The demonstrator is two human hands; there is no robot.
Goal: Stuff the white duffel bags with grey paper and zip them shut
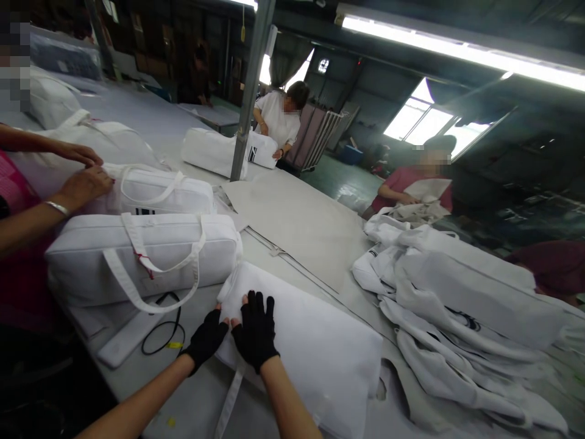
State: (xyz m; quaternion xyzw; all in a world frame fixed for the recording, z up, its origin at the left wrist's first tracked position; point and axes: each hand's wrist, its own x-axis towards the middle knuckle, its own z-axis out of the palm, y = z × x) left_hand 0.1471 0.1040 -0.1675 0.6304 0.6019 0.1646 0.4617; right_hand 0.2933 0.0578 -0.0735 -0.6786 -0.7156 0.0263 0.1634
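Two gloved hands, left hand (pixel 208 337) and right hand (pixel 255 329), pressed flat and ungripping on the white padded bag (pixel 311 347), just right of the stuffed handled bag (pixel 146 256); smoothing underway, closing likely needs a pinch.

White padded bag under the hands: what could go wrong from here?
1. The white padded bag overhangs the near table edge; a push from the left hand or right hand might slide it off.
2. Its loose strap dangles there and could snag.
3. The black cable lies close by and might catch on the bag.
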